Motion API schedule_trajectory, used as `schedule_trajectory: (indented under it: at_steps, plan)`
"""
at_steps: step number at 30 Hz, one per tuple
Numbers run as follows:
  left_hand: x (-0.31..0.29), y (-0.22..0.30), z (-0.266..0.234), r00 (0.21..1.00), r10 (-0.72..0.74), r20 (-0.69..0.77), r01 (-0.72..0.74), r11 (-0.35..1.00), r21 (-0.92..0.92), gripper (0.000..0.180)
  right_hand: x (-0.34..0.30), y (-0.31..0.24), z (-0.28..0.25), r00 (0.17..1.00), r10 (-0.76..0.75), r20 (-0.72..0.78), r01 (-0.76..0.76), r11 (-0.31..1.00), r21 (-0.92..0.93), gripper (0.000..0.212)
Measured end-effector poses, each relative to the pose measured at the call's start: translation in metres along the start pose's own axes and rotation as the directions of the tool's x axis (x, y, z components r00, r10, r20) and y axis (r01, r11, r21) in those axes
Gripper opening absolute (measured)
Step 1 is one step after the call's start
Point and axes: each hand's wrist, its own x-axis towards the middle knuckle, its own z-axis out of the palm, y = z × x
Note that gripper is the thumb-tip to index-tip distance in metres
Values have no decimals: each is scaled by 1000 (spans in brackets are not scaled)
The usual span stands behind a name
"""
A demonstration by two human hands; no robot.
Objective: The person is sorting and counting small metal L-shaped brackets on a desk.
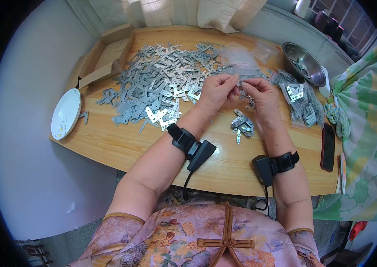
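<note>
My left hand and my right hand meet fingertip to fingertip over the table. Both are closed in a pinch, and whatever is between the fingers is too small and hidden to name. Just below them lies a small heap of metal corner brackets. Left of my left hand spreads a large pile of flat L-shaped corner brackets. Small screws are scattered behind my hands, and some lie beneath them. Clear plastic bags rest beyond the screws.
Filled plastic bags of brackets lie at the right, near a steel bowl holding a few pieces. A phone sits by the right edge. An open cardboard box and a white plate stand at the left.
</note>
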Motion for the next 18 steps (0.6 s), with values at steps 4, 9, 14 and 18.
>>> schedule_trajectory:
  at_steps: [4,9,14,18]
  plan:
    - [2,-1,-1,995,-12,-99,12,1000,1,19,-1,-2,1,1000,13,4,-13,1000,0,11]
    - [3,-2,-1,997,-10,-81,10,1000,-4,16,-1,-2,-1,999,51,-4,-51,999,-2,14]
    - [3,-2,-3,998,-8,-55,7,1000,-18,17,2,4,1,999,-1,-45,6,993,118,23]
    - [4,-2,-1,999,-25,-24,24,999,-41,15,3,6,-1,1000,-5,-19,9,981,194,23]
